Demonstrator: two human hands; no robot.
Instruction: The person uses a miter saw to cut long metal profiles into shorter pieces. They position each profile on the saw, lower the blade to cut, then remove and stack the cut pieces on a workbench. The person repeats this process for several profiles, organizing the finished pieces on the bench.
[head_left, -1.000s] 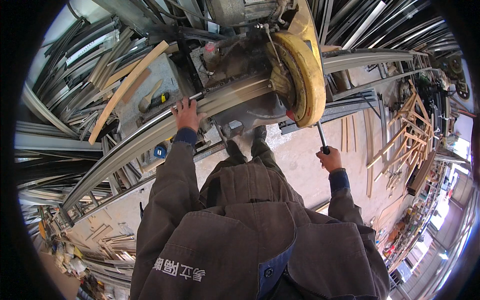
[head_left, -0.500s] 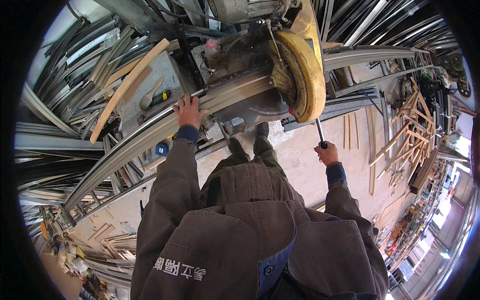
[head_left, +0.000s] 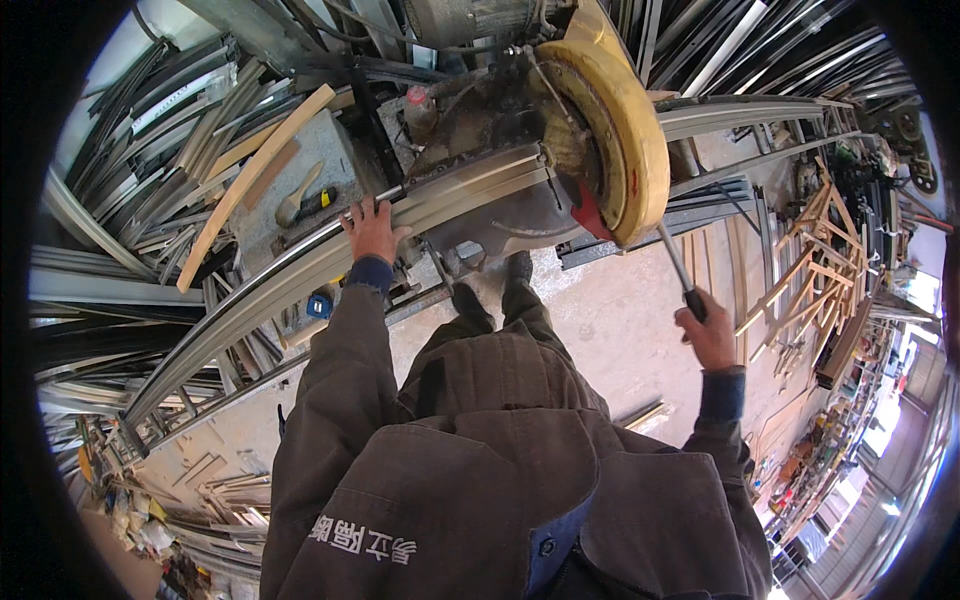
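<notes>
My left hand (head_left: 372, 232) lies across the long grey metal profiles (head_left: 450, 195), its fingers spread over them and the thumb apart. The profiles run from the lower left over the saw table (head_left: 510, 215) and end beside the blade. My right hand (head_left: 708, 332) is wrapped round the black grip of the saw's handle (head_left: 677, 265). That handle comes out from the yellow blade guard (head_left: 640, 150) of a cut-off saw. A red piece (head_left: 590, 212) shows at the guard's lower left. The blade itself is mostly hidden by the guard.
Behind the profiles are a brush (head_left: 297, 195), a bottle with a red cap (head_left: 420, 108) and a curved wooden strip (head_left: 255, 185). A blue tape measure (head_left: 319, 305) is near my left forearm. Stacked metal strips stand at the left. Wooden frames (head_left: 815, 265) lie at the right.
The saw's yellow guard has risen and shows more of its red piece. My right hand has moved right and nearer with the handle. My left hand stays on the profiles, almost unmoved.
</notes>
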